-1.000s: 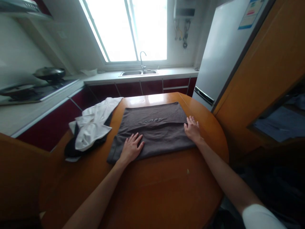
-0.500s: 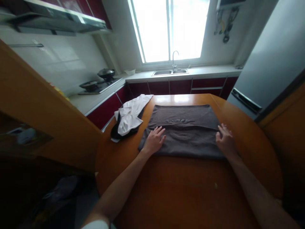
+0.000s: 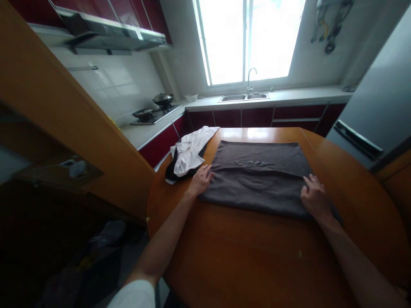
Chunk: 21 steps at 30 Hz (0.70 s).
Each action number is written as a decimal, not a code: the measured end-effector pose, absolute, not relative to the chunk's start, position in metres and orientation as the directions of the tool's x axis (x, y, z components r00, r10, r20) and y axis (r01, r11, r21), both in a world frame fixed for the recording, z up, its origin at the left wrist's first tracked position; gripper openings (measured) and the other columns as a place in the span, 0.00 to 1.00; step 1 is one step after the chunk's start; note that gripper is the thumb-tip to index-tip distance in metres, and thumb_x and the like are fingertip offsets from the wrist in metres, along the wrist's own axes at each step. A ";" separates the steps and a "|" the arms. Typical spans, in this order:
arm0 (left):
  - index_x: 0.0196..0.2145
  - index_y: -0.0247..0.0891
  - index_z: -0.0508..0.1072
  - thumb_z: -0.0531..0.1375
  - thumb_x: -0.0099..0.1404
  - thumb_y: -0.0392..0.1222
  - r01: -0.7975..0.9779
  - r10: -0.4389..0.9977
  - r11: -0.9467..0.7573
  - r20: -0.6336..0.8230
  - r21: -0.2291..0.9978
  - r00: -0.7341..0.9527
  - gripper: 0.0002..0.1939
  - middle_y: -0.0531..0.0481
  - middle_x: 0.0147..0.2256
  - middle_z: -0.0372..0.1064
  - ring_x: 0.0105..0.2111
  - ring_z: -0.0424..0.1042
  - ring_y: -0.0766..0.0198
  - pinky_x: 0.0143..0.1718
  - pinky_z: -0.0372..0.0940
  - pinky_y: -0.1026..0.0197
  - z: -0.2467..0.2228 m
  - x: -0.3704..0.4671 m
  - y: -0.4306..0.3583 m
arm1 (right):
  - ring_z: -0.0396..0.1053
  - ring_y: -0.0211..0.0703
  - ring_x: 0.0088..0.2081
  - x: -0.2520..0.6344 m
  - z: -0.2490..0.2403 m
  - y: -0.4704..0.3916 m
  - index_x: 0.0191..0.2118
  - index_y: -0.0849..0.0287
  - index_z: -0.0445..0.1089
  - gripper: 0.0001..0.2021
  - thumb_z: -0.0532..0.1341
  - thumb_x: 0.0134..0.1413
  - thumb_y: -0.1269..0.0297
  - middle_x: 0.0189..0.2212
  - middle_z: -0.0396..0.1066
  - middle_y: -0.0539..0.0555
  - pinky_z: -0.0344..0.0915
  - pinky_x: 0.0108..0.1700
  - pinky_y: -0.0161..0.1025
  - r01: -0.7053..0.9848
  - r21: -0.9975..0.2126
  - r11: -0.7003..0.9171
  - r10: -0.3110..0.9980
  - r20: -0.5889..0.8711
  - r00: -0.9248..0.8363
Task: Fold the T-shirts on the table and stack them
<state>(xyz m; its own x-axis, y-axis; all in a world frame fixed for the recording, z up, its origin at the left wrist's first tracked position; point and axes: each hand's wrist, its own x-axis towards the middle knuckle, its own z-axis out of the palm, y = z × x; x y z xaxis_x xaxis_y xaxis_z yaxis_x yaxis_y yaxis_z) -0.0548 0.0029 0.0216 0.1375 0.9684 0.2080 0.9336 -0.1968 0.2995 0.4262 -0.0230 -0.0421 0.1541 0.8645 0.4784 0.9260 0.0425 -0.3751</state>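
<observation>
A dark grey cloth (image 3: 257,184) lies folded into a rough rectangle on the orange-brown wooden table (image 3: 237,252), with a crease running across its middle and a small raised pattern above that. My left hand (image 3: 201,179) rests at the cloth's left edge, its fingers spread a little. At the right edge, my right hand (image 3: 316,197) lies on the cloth with its fingers apart and slightly bent. Neither hand holds anything that I can see.
White and black clothing (image 3: 189,156) is heaped at the table's left edge. Beyond stand a counter with a sink (image 3: 244,97), a stove (image 3: 156,114) with pans, and a fridge (image 3: 379,98) at the right. A wooden partition (image 3: 105,149) rises at the left.
The view has turned left, so the room appears shifted right. My left hand has moved outward from on top of the cloth to its left edge. My right hand stays near the right edge.
</observation>
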 end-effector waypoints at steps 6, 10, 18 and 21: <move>0.62 0.36 0.68 0.48 0.75 0.48 0.954 0.939 -0.036 0.338 0.299 -0.070 0.25 0.36 0.57 0.69 0.58 0.67 0.51 0.61 0.60 0.48 0.011 -0.087 -0.038 | 0.57 0.58 0.67 0.425 -0.041 -0.021 0.60 0.70 0.69 0.26 0.50 0.61 0.65 0.64 0.62 0.69 0.55 0.67 0.56 0.914 -0.399 0.071 0.841 0.517 0.160; 0.64 0.42 0.67 0.51 0.74 0.50 0.988 0.956 0.024 0.287 0.153 -0.068 0.25 0.37 0.64 0.61 0.65 0.57 0.44 0.64 0.53 0.39 -0.004 -0.086 -0.057 | 0.57 0.59 0.67 0.420 -0.040 -0.022 0.60 0.71 0.69 0.25 0.50 0.62 0.65 0.64 0.62 0.70 0.54 0.67 0.56 0.921 -0.381 0.077 0.857 0.498 0.134; 0.34 0.36 0.78 0.51 0.72 0.54 0.854 0.969 0.052 0.179 0.518 -0.168 0.23 0.47 0.30 0.74 0.31 0.71 0.59 0.36 0.64 0.61 0.025 -0.107 -0.055 | 0.58 0.59 0.67 0.428 -0.042 -0.023 0.58 0.71 0.69 0.26 0.49 0.62 0.63 0.64 0.63 0.70 0.55 0.67 0.55 0.904 -0.419 0.084 0.841 0.516 0.161; 0.29 0.35 0.77 0.57 0.66 0.60 0.778 0.997 0.049 -0.072 0.626 -0.005 0.24 0.52 0.25 0.71 0.28 0.69 0.61 0.31 0.60 0.63 0.035 -0.118 -0.067 | 0.57 0.58 0.67 0.429 -0.042 -0.024 0.59 0.68 0.69 0.25 0.50 0.61 0.63 0.64 0.63 0.68 0.55 0.67 0.55 0.891 -0.447 0.078 0.843 0.507 0.180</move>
